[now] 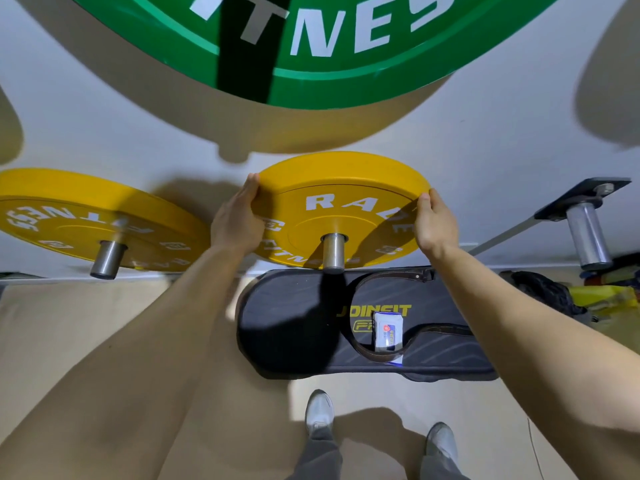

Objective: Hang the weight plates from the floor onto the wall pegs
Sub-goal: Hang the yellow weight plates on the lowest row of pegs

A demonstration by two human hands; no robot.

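Yellow plate point(343, 206) sits on the middle wall peg point(333, 252), my left hand point(239, 216) and right hand point(434, 220) each closed around its rim on opposite sides.

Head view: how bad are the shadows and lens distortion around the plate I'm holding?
Head view: strong fisheye bend, wall and forearms curve. Hard shadows fall on the wall behind the yellow plate and on the black mat below it. Slight glare on the empty peg. Left hand and right hand look sharp, no obvious blur.
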